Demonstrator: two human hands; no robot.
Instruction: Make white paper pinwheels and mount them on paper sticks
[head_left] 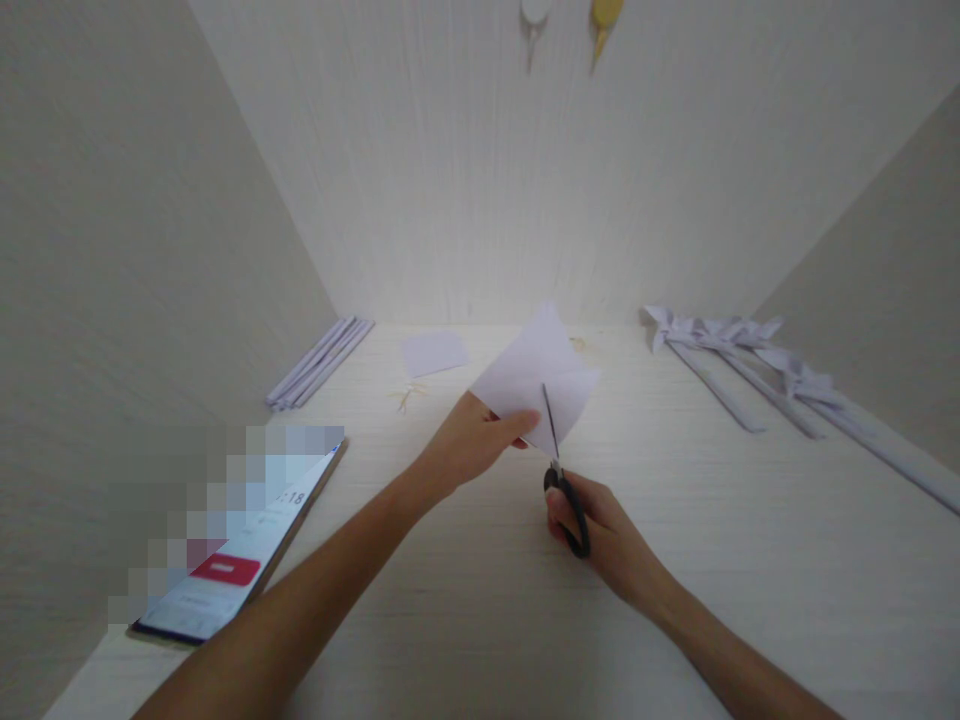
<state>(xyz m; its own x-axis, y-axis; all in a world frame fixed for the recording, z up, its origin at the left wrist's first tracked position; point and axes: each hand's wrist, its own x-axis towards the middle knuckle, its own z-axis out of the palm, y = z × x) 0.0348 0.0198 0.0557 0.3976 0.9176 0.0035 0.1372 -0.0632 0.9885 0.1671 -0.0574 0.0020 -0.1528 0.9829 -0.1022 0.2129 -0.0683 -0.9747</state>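
Pale wood-grain tabletop (465,610); frame centre, our left hand (469,437) pinches flat white paper sheet (551,345), apparently steadying it for black-handled metal scissors (556,467) our right hand (598,522) grips.

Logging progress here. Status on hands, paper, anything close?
Left hand gripping white paper. Right hand holding scissors, one blade across paper. Phone close to left forearm.

Single head-worn view, facing forward and down onto the bench (435,620). Close range: hands (469,440) mid-frame, back wall (450,180) above.
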